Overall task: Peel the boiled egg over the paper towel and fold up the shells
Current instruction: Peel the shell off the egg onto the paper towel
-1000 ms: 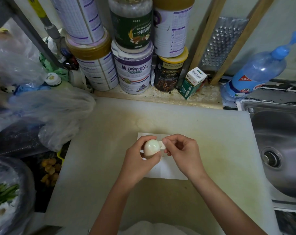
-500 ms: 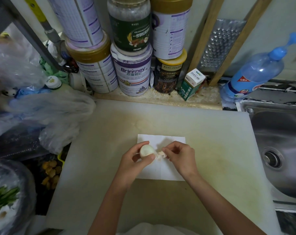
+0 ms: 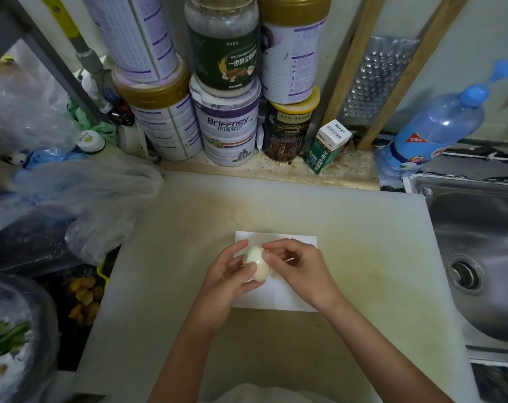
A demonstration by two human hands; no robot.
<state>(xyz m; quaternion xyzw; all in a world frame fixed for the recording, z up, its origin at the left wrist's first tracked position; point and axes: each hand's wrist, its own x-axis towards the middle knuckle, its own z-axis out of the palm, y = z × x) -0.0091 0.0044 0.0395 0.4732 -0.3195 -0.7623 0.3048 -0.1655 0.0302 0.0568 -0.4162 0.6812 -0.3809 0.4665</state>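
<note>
- Egg [image 3: 255,263] is held just above the paper towel [image 3: 290,298]; top is bare white, lower part tan, likely still shelled.
- Left hand [image 3: 226,279] fingers clamped round the egg.
- Right hand [image 3: 300,267] fingertips pinched at its side.
- Likely soft and slippery: cradle lightly, pick at the shell edge.

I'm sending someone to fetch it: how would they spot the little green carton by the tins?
Look at the ledge behind the white board, where tins are stacked. Right of the dark tin with the yellow lid stands the carton. It is the only box there: green sides, white barcoded top.
</note>
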